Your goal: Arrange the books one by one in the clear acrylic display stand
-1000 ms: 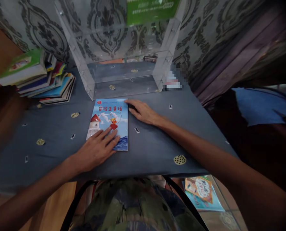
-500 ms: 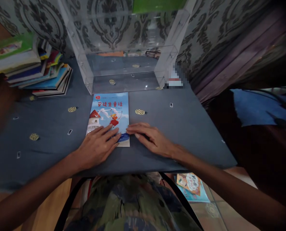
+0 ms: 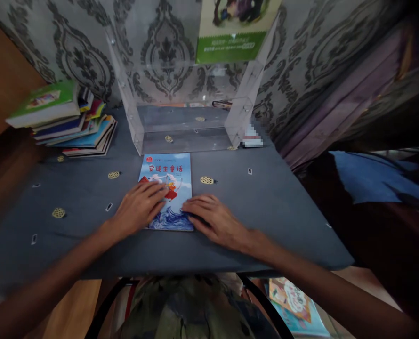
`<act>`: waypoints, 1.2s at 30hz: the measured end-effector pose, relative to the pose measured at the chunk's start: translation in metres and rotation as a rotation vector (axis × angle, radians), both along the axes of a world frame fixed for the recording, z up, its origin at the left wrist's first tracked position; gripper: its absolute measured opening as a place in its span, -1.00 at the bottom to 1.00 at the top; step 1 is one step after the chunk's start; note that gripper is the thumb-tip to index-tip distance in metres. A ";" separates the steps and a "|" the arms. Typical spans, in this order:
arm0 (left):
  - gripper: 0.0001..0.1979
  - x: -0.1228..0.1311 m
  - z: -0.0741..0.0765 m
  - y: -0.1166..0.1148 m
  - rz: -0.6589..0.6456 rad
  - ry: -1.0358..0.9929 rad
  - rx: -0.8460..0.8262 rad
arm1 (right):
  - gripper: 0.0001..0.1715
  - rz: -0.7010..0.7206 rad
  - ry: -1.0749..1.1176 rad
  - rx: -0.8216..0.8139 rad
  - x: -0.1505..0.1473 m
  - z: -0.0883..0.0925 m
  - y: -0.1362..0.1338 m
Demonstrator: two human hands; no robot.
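Note:
A paperback book [image 3: 179, 190] with a light blue cover, red Chinese title characters and painted dark blue waves lies flat on the table. My left hand [image 3: 138, 202] rests over its left side, palm down with the fingers stretched across the cover picture. On the other side, my right hand [image 3: 214, 217] lies at the lower right edge, its fingertips just over the cover and its fingers outstretched. Neither hand grips the book. The left part of the cover is hidden under my left hand.
Behind the book stands a clear acrylic rack [image 3: 181, 141], with a green-edged book [image 3: 230, 47] on its upper part. A stack of books [image 3: 71, 122] sits at the back left. Other books [image 3: 297, 306] lie below the table [image 3: 266, 207] at the right.
The view has tilted upward. My left hand has slid up and left over the cover, baring the painted waves. My right fingertips now reach slightly over the book's right edge.

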State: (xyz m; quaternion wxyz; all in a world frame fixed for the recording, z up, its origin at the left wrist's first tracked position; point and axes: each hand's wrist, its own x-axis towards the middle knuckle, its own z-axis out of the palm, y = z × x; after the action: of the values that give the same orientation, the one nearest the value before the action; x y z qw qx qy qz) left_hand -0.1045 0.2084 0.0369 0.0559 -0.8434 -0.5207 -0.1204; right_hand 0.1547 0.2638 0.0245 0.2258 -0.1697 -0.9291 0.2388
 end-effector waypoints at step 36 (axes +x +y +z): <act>-0.75 -0.001 -0.004 0.050 0.945 -1.922 -0.403 | -0.27 -0.369 -0.188 -0.027 -0.045 -0.027 0.003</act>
State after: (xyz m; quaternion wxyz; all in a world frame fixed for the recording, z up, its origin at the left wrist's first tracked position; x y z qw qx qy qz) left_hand -0.1052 0.2587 0.0334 -0.4730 -0.1054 -0.6285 -0.6083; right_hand 0.1097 0.2667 -0.0028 0.1758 -0.3617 -0.8958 0.1890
